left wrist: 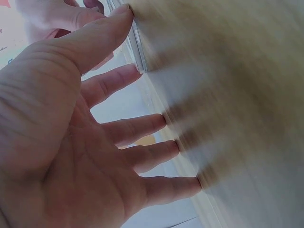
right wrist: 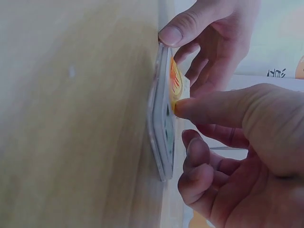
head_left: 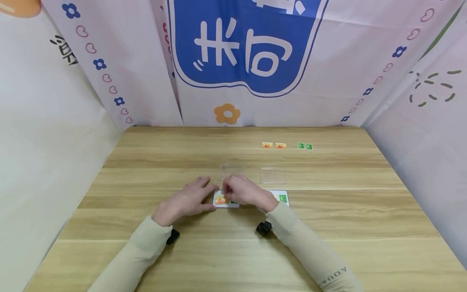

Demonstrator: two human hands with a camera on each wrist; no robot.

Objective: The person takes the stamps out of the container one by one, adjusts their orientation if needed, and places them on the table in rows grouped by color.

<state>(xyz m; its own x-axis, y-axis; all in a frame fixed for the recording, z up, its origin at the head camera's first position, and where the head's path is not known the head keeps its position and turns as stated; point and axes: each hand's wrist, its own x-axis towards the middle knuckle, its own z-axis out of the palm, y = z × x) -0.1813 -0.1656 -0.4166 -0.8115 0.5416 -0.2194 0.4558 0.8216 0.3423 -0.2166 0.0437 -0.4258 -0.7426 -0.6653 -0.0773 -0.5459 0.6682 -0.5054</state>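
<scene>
In the head view a thin white rectangular slab (head_left: 227,205) lies on the table, bearing an orange picture piece (head_left: 220,200) and a green one. From the side, in the right wrist view, the slab (right wrist: 164,142) shows clear layered edges. My left hand (head_left: 189,198) is at its left end, thumb and index fingertip touching the near and far corners, other fingers straight with tips on the table. My right hand (head_left: 246,190) is above the slab, its thumb and index finger pinching the edge of the orange piece (right wrist: 176,83). My right hand partly covers the green piece.
A second white slab (head_left: 288,202) with a green piece lies to the right, partly behind my right wrist. Two clear plastic covers (head_left: 273,175) lie beyond the slabs. Farther back are two orange pieces (head_left: 267,145) and two green pieces (head_left: 300,146). Printed cloth walls (head_left: 146,81) surround the table.
</scene>
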